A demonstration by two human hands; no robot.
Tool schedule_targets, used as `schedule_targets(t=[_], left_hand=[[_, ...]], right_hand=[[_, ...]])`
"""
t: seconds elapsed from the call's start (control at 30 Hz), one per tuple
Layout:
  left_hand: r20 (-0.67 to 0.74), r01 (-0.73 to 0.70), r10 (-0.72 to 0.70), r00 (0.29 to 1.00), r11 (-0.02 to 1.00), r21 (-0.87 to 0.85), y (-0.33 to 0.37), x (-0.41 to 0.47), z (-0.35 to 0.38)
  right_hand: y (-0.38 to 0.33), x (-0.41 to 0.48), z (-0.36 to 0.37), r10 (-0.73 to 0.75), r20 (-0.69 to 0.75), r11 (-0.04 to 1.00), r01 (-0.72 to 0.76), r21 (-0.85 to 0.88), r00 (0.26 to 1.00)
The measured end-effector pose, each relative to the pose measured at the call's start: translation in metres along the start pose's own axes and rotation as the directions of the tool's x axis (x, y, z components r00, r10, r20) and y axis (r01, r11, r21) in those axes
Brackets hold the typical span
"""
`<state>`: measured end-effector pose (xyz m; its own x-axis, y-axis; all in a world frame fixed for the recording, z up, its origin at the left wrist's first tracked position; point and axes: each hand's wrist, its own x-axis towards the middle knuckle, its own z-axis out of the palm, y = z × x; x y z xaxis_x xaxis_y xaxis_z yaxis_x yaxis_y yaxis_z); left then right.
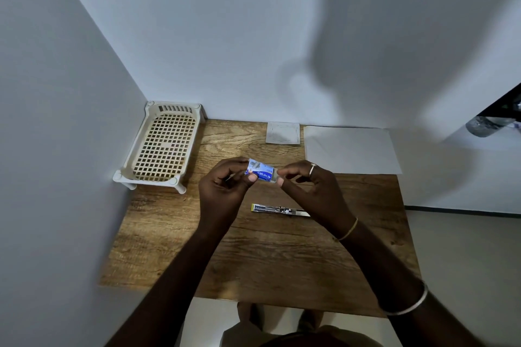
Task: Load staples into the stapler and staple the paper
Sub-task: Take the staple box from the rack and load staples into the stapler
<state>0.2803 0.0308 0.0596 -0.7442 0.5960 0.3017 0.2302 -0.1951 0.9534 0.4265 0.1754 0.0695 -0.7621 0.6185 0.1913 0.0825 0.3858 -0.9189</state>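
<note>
A small blue staple box (260,171) is held above the middle of the wooden table (262,259). My left hand (222,191) grips its left end between thumb and fingers. My right hand (307,186) pinches its right end, where a pale flap or inner tray shows. Below the hands, the stapler (277,210) lies flat on the table, opened out lengthwise with its metal channel facing up; my right wrist covers its right end. A white sheet of paper (351,149) lies at the back right of the table.
A cream plastic rack (162,146) with a grid top stands at the back left against the wall. A small square grey pad (282,133) lies at the back centre. Walls close off the left and far sides. A dark bottle-like thing (487,124) sits off the table, far right.
</note>
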Motion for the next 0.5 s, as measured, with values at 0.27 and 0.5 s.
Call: schedule_targets(t=[0.27,0.5], left_hand=[[0.052,-0.065,0.059,0.997,0.991,0.117,0.0084,0.0026,0.0006],[0.005,-0.039,0.038,0.999,0.996,0.078,0.0013,0.0005,0.0023]], right_hand=[[0.0025,-0.0012,0.0033,0.006,-0.016,0.999,-0.007,-0.048,1.0],[0.0025,-0.0017,0.0011,0.004,-0.004,0.996,-0.005,-0.088,1.0]])
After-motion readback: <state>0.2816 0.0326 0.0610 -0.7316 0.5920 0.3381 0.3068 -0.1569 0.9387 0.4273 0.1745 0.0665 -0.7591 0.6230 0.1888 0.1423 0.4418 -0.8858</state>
